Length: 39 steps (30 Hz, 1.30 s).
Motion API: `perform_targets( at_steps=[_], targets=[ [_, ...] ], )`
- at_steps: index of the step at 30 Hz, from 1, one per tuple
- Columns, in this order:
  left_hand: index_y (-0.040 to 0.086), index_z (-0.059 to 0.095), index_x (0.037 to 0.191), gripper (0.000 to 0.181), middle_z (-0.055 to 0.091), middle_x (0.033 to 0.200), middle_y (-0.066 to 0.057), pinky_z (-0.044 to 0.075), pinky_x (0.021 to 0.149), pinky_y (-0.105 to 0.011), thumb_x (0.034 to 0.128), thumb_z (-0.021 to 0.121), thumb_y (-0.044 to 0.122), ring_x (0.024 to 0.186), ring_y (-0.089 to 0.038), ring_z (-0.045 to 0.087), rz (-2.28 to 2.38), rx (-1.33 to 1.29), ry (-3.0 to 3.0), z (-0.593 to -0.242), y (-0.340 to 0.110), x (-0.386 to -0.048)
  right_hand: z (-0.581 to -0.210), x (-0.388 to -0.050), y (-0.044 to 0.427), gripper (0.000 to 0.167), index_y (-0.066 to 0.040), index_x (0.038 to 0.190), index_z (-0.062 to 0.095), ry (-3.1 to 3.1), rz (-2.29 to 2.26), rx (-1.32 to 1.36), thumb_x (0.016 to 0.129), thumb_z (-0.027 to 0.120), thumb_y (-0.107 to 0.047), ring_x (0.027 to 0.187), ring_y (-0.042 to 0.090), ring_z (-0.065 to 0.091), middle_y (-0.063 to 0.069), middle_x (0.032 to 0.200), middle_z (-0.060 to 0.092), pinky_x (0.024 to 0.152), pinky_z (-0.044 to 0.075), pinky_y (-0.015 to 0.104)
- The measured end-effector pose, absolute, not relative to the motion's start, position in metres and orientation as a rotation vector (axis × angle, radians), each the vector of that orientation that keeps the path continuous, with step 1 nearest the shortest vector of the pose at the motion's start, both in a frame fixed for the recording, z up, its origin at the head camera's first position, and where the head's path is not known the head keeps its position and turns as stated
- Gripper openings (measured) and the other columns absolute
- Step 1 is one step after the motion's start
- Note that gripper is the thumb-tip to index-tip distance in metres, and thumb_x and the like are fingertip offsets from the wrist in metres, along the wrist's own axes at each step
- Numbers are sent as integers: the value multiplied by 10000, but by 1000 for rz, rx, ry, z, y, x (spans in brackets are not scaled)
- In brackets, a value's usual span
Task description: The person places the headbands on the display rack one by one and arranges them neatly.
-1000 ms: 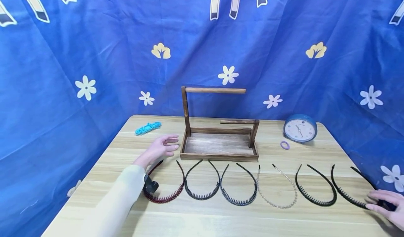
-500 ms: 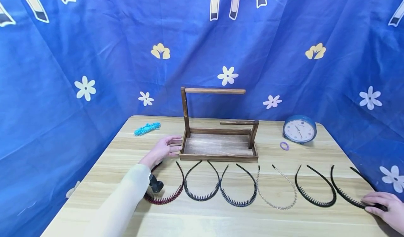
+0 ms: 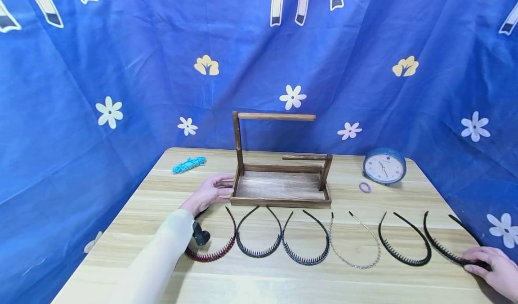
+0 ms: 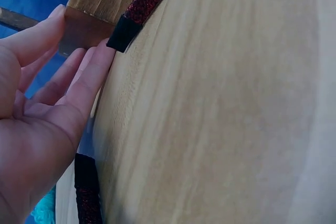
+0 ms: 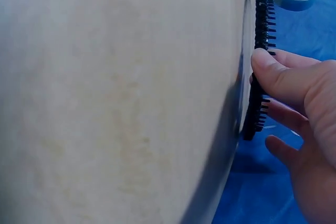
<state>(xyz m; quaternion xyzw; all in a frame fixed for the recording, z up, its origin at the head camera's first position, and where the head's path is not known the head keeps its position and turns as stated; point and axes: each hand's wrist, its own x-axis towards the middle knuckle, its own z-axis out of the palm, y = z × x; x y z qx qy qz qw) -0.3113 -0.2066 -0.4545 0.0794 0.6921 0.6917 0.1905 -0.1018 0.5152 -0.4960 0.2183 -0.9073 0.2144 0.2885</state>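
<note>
My left hand (image 3: 208, 194) touches the left end of a brown wooden stand (image 3: 281, 202), which has a shallow tray and two horizontal bars. In the left wrist view the fingers are fairly straight against the wood (image 4: 86, 27). Below that forearm lies a dark red glitter headband (image 3: 214, 255), partly hidden by the wrist camera. At the far right, my right hand (image 3: 495, 268) pinches a black toothed headband (image 3: 445, 253) by its curved part. The right wrist view shows the thumb on the toothed band (image 5: 257, 98), the other fingers behind it.
Between the hands lie a dark headband (image 3: 259, 253), a blue one (image 3: 306, 261), a pale beaded one (image 3: 358, 266) and another black one (image 3: 408, 261). Behind are a blue cord bundle (image 3: 189, 165), a purple ring (image 3: 365, 187) and a clock (image 3: 384, 167). A blue curtain (image 3: 259, 70) surrounds the table.
My left hand has moved right to touch the stand's end. The right hand has come slightly left and taken hold of the rightmost black headband, which stays about where it was.
</note>
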Motion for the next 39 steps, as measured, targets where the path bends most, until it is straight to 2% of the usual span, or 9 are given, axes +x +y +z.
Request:
perform_targets(
  at_steps=[3, 9, 13, 19, 23, 26, 35, 39],
  targets=[
    [17, 293, 1431, 634, 323, 1402, -262, 499, 888, -475, 872, 589, -25, 1169, -358, 463, 1945, 211, 1925, -453, -206, -312, -491, -100, 508, 327, -226, 679, 640, -2428, 570, 524, 419, 834, -182, 876, -183, 354, -267, 801, 541, 773, 225, -13],
    [33, 270, 1444, 645, 298, 1411, -263, 497, 892, -472, 882, 582, -15, 1186, -374, 440, 1926, 215, 1914, -455, -208, -314, -474, -101, 492, 352, -247, 730, 651, -2450, 513, 455, 472, 846, -108, 910, -195, 336, -276, 836, 542, 727, 243, 1],
    [44, 282, 1443, 642, 296, 1412, -254, 494, 897, -470, 881, 588, -4, 1192, -373, 431, 1928, 219, 1913, -455, -210, -314, -462, -106, 481, 361, -213, 748, 659, -2484, 480, 414, 495, 842, -31, 881, -199, 362, -236, 832, 554, 667, 289, 31],
    [53, 296, 1439, 632, 309, 1399, -248, 498, 894, -461, 878, 580, -18, 1154, -337, 471, 1928, 227, 1921, -458, -211, -314, -449, -111, 460, 337, -210, 805, 681, -2506, 504, 395, 564, 839, -34, 893, -192, 376, -213, 867, 563, 606, 338, 66],
    [55, 288, 1443, 630, 303, 1403, -249, 494, 899, -462, 883, 566, -25, 1163, -339, 463, 1916, 253, 1918, -459, -211, -315, -441, -115, 447, 332, -172, 838, 692, -2476, 551, 432, 579, 828, -15, 936, -179, 380, -203, 894, 572, 709, 316, 21],
    [58, 289, 1444, 638, 306, 1401, -248, 494, 899, -463, 880, 578, -15, 1167, -345, 458, 1913, 263, 1920, -458, -211, -315, -436, -119, 437, 338, -150, 847, 696, -2452, 582, 468, 581, 814, 21, 962, -167, 387, -175, 900, 585, 797, 253, -23],
    [44, 271, 1451, 676, 294, 1402, -260, 492, 904, -460, 868, 613, 12, 1179, -346, 450, 1897, 269, 1917, -455, -212, -315, -424, -131, 409, 359, -166, 904, 701, -2430, 672, 479, 624, 800, 36, 975, -181, 416, -216, 963, 578, 786, 307, -20],
    [54, 300, 1441, 670, 310, 1398, -243, 495, 899, -457, 857, 626, 8, 1168, -335, 460, 1908, 247, 1912, -455, -211, -314, -420, -139, 395, 337, -118, 909, 705, -2407, 740, 522, 641, 778, 72, 972, -152, 445, -105, 932, 634, 828, 308, -9]
  ],
)
